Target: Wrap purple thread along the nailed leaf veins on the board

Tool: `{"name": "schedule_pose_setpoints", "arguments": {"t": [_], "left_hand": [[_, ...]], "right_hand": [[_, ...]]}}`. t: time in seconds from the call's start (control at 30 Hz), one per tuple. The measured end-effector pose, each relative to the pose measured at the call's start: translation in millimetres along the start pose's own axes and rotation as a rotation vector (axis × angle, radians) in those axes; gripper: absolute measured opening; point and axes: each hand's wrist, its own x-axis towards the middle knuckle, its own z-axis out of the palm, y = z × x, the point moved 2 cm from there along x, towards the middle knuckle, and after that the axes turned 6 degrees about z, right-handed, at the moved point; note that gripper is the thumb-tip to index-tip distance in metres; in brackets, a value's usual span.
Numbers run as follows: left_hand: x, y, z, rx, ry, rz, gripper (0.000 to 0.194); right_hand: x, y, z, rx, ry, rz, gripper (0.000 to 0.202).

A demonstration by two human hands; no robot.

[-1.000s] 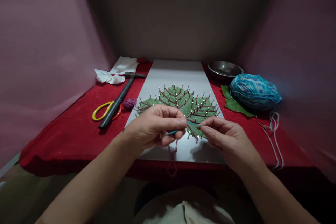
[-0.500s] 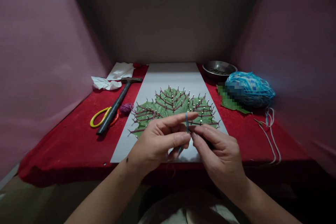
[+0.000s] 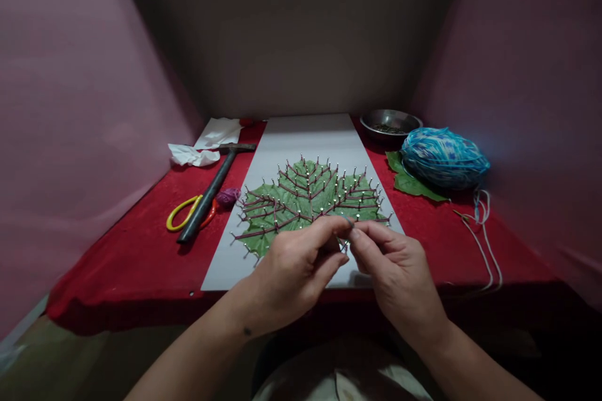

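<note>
My left hand (image 3: pixel 308 263) and my right hand (image 3: pixel 399 272) meet above the near edge of a white board (image 3: pixel 310 131). A short bit of blue yarn (image 3: pixel 350 223) shows at the tip of my left index finger, which is bent, with the thumb lower down. Right thumb and index finger pinch at the same spot, closed on the yarn. Most of the strand is hidden by the fingers. Beyond my hands a green leaf (image 3: pixel 291 200) lies on the board, ringed by several upright nails, with dark purple yarn strung along its veins.
Left on the red cloth (image 3: pixel 136 257): a hammer (image 3: pixel 207 200) across yellow-and-red-handled scissors (image 3: pixel 181 213), a purple yarn ball (image 3: pixel 228 197), white tissues (image 3: pixel 192 155). Right: a metal bowl of nails (image 3: pixel 390 123), a blue yarn skein (image 3: pixel 444 158) on another leaf (image 3: pixel 411 185), a looped pale cord (image 3: pixel 486 250).
My left index finger, stretched out with a blue yarn loop round it before, has curled down toward the right fingertips. The left thumb has dropped slightly lower. The view has shifted slightly.
</note>
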Motion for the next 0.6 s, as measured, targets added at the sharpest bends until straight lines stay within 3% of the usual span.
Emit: {"name": "schedule_pose_setpoints", "arguments": {"t": [0.13,0.33,0.6], "left_hand": [[-2,-6,-0.7,-0.023,0.142,-0.113,0.028],[2,-2,-4.7,0.118,-0.037,-0.016,0.013],[-1,7,-6.1,0.175,-0.118,-0.029,0.014]], "right_hand": [[1,9,-3,0.063,0.000,0.084,0.029],[-1,9,-6,0.008,0.001,0.030,0.030],[-3,11,-8,0.013,-0.009,0.056,0.027]]}}
